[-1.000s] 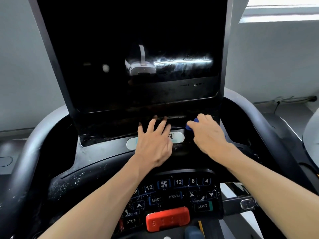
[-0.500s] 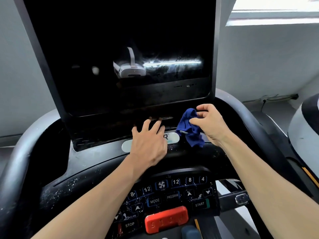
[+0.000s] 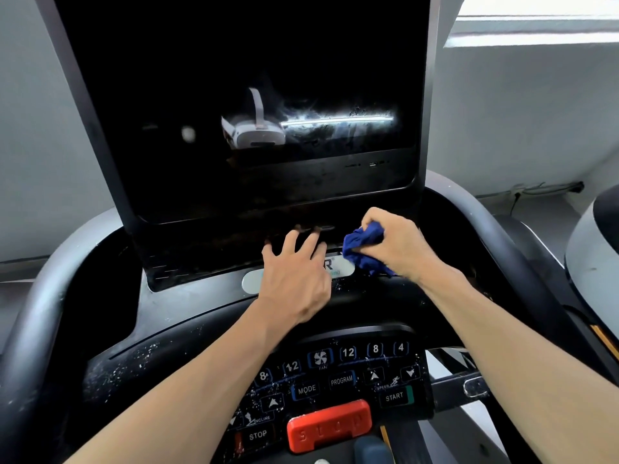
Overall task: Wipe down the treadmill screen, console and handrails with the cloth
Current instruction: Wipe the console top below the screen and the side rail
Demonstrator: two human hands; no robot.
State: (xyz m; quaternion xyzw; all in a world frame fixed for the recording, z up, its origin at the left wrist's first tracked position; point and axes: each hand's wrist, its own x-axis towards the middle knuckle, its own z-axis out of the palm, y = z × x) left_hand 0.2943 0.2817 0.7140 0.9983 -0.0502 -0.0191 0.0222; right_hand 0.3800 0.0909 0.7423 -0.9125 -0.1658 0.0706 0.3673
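1. The right hand (image 3: 398,242) grips a bunched blue cloth (image 3: 363,249), fingers curled round it, just below the dark screen (image 3: 241,105) at the right end of the silver badge (image 3: 254,281).
2. The left hand (image 3: 294,279) lies flat on that badge with fingers spread and straight, holding nothing; its fingertips reach the ledge under the screen.
3. The badge's lettering is mostly covered; only an "R" shows.
4. The keypad (image 3: 335,383) reads 12, 8, 4, FAN, MODE, PROGRAM, SPEED, INCLINE, START and STOP.
5. A red stop key (image 3: 330,425) sits below the keypad.
6. White specks dot the black console (image 3: 134,360).
7. Grey handrails (image 3: 37,316) curve along both sides.
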